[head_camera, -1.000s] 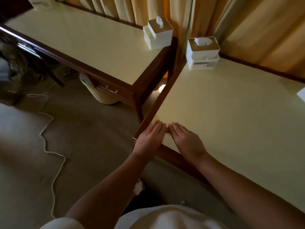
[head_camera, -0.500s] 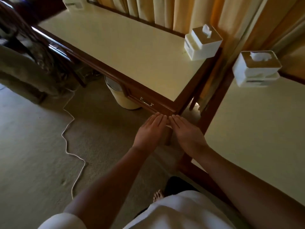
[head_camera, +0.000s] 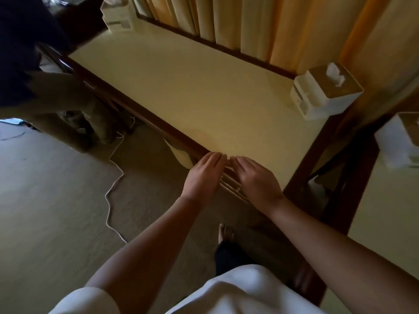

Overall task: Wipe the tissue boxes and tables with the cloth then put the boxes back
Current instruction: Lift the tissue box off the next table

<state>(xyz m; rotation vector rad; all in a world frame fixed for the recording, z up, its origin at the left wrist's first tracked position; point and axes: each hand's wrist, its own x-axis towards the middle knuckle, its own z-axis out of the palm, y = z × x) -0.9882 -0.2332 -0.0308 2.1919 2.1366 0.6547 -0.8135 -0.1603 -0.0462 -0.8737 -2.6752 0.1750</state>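
My left hand (head_camera: pixel 204 175) and my right hand (head_camera: pixel 254 177) are stretched out flat, side by side, over the front edge of the left table (head_camera: pixel 204 94), fingers straight and holding nothing. A white tissue box (head_camera: pixel 324 91) stands on that table's far right corner, a tissue poking from its top. Another tissue box (head_camera: pixel 120 15) sits at the far left corner. A third white box (head_camera: pixel 396 141) shows at the right frame edge on the right table (head_camera: pixel 385 223). No cloth is in view.
Orange curtains (head_camera: pixel 249 23) hang behind the tables. A white cable (head_camera: pixel 113 184) snakes across the carpet. A pale bin (head_camera: pixel 179 155) stands under the left table. A dark chair and clutter (head_camera: pixel 68 98) stand at the left. My bare foot (head_camera: pixel 225 233) is on the floor.
The view has swung left from the right table to the left table. Both flat hands moved with it, from the right table's corner to the left table's front edge.
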